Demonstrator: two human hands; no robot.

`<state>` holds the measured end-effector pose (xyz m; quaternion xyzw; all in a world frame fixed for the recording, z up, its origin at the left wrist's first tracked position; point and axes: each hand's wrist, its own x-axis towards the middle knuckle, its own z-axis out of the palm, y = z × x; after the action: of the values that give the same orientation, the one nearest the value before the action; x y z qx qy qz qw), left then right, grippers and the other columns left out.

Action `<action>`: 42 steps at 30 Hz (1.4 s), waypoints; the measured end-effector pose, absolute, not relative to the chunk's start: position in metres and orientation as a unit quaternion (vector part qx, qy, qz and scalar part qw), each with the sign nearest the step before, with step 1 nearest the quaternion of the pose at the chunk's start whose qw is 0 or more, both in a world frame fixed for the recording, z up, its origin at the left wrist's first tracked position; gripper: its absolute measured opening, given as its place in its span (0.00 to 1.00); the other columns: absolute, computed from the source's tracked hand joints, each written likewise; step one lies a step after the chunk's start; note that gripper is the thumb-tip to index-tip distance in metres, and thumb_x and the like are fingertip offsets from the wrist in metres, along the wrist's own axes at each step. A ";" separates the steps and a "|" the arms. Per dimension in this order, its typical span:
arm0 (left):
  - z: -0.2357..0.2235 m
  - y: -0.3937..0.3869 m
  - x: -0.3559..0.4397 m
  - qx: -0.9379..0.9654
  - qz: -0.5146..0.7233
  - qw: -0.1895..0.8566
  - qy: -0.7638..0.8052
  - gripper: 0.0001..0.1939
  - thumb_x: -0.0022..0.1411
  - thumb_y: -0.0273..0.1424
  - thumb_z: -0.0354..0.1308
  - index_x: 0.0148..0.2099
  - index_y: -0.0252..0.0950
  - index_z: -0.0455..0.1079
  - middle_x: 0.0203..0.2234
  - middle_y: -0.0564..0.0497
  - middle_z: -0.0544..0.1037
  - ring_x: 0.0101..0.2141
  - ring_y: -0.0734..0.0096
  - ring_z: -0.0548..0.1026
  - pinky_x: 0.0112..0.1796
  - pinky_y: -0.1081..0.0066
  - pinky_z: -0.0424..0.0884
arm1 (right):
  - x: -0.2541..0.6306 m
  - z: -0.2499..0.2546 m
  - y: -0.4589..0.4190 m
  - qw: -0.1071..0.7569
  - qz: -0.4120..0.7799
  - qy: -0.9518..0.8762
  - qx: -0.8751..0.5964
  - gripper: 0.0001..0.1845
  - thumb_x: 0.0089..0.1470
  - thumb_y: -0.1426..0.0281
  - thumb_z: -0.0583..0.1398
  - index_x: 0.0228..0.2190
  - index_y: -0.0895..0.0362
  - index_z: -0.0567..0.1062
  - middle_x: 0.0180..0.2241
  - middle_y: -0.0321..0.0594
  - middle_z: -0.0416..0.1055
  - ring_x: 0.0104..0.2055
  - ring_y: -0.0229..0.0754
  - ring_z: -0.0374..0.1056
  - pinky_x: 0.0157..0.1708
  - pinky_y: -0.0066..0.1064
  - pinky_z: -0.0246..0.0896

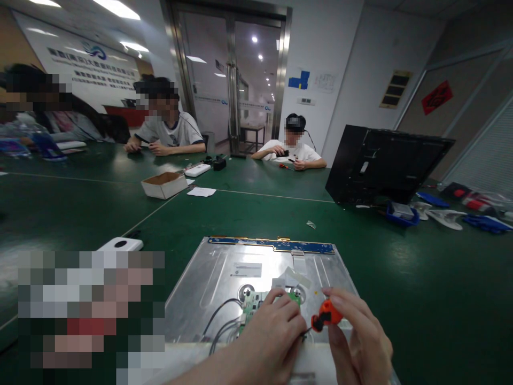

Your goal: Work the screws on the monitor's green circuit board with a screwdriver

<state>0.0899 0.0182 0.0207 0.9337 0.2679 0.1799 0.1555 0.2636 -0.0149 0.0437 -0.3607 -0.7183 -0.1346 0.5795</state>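
A silver metal display panel (216, 283) lies flat before me, with a narrow blue circuit strip (248, 244) along its far edge. My left hand (276, 323) rests over the green circuit board (252, 302) on the panel; its fingers are curled together, and what the fingertips grip is hidden. Pinched between thumb and fingers of my right hand (363, 331) is a short orange and black screwdriver (326, 314). Its thin shaft points left, toward the left hand, where the tip is hard to see. Dark cables (220, 315) run from the board's left side.
A large black monitor housing (387, 166) stands at the right, beside a blue tray (403, 214). Farther off are an open cardboard box (164, 186), a paper piece (201, 191) and a white device (120, 244). Several people sit around the green table (256, 211).
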 end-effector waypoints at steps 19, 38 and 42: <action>0.020 0.019 0.091 0.932 0.184 0.158 0.270 0.08 0.62 0.25 0.54 0.44 0.39 0.67 0.40 0.49 0.76 0.42 0.60 0.72 0.54 0.54 0.59 | 0.257 0.046 -0.013 0.606 -0.124 -0.706 -0.345 0.14 0.59 0.76 0.60 0.47 0.59 0.71 0.43 0.50 0.77 0.44 0.46 0.77 0.38 0.37 0.78; 0.020 0.018 0.091 0.930 0.179 0.158 0.279 0.11 0.63 0.25 0.54 0.47 0.40 0.67 0.42 0.49 0.76 0.44 0.61 0.72 0.55 0.55 0.58 | 0.267 0.033 -0.014 0.563 -0.101 -0.735 -0.365 0.18 0.60 0.75 0.58 0.52 0.56 0.70 0.45 0.49 0.73 0.44 0.45 0.75 0.37 0.33 0.75; 0.020 0.018 0.091 0.930 0.177 0.160 0.279 0.09 0.62 0.25 0.54 0.45 0.40 0.68 0.41 0.49 0.76 0.43 0.60 0.72 0.54 0.55 0.59 | 0.261 0.036 -0.015 0.604 -0.085 -0.709 -0.355 0.17 0.60 0.74 0.60 0.51 0.56 0.69 0.38 0.46 0.76 0.39 0.45 0.76 0.33 0.34 0.75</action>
<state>0.0906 0.0185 0.0204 0.9302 0.2789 0.1765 0.1603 0.2609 -0.0149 0.0355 -0.3545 -0.7086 -0.0847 0.6042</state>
